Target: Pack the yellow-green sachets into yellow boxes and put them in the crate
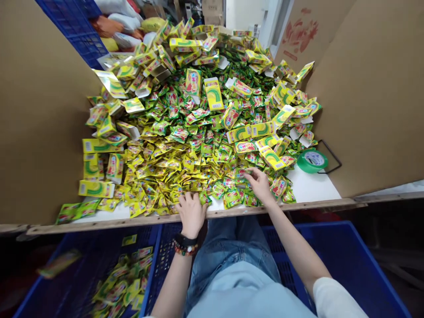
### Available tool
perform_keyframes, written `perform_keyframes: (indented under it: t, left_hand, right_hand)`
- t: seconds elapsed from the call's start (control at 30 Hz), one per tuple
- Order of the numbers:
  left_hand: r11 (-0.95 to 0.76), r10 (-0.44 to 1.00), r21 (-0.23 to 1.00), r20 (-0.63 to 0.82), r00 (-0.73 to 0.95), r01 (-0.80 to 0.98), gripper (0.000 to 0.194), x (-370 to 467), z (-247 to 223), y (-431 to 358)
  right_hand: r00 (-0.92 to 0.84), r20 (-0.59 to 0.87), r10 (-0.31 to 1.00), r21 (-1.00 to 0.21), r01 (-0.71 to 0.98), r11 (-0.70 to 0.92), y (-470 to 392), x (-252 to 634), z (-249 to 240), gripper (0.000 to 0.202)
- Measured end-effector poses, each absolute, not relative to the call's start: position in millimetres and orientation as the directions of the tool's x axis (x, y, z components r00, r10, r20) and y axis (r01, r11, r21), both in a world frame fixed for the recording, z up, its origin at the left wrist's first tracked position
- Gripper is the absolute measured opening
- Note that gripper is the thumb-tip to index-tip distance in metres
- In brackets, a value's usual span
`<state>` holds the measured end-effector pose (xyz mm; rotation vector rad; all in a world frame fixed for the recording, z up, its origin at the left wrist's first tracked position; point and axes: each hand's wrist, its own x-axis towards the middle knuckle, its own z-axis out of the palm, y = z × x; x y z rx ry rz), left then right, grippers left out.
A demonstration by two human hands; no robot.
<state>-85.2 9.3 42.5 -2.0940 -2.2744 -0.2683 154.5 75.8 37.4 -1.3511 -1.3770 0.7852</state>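
A big heap of small shiny candy packets, yellow ones (165, 170) in front and green-and-red ones (180, 132) behind, covers the white tabletop (311, 187). At the front edge my left hand (192, 214) lies palm down on yellow packets, fingers spread, its thumb beside a green packet (204, 198). Thumb and forefinger of my right hand (261, 186) pinch a green-and-red packet (243, 173) at the front right of the heap. Small yellow-green cardboard boxes (213, 93), some with open flaps, lie over the heap and along its sides.
Cardboard walls (371, 88) flank the table. Green tape (312, 160) lies at right beside a black wire frame (331, 155). Below the wooden edge (132, 223) stand blue crates (351, 265); the left one holds yellow-green boxes (122, 287). A blurred box (59, 263) hangs mid-air there.
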Motion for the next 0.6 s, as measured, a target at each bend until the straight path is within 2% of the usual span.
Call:
perform_keyframes:
  t: [0.07, 0.13, 0.3, 0.4, 0.5, 0.6]
  left_hand:
    - [0.078, 0.994, 0.024, 0.077, -0.080, 0.997, 0.032, -82, 46, 14]
    - [0.047, 0.996, 0.031, 0.073, -0.049, 0.998, 0.033, -86, 48, 20]
    - [0.101, 0.983, 0.014, 0.149, -0.102, 0.995, 0.039, -89, 45, 48]
    - [0.072, 0.991, 0.011, 0.109, -0.073, 0.997, 0.030, -93, 45, 62]
    - [0.057, 0.996, 0.131, 0.064, -0.066, 0.990, 0.026, -104, 48, 64]
    - [0.053, 0.981, 0.453, 0.141, -0.130, 0.890, 0.027, -108, 50, 54]
  right_hand:
    - [0.119, 0.081, 0.990, -0.996, 0.049, 0.075, 67, 155, 35, 0.031]
    - [0.108, -0.014, 0.994, -0.995, -0.097, -0.004, 62, 152, 34, 0.037]
    - [0.071, -0.059, 0.996, -0.986, -0.161, -0.046, 57, 141, 38, 0.039]
    - [0.043, -0.076, 0.996, -0.981, -0.185, -0.067, 54, 137, 40, 0.041]
    - [0.041, -0.107, 0.993, -0.972, -0.216, -0.096, 51, 132, 39, 0.042]
    - [-0.035, -0.117, 0.992, -0.958, -0.259, -0.122, 48, 120, 40, 0.040]
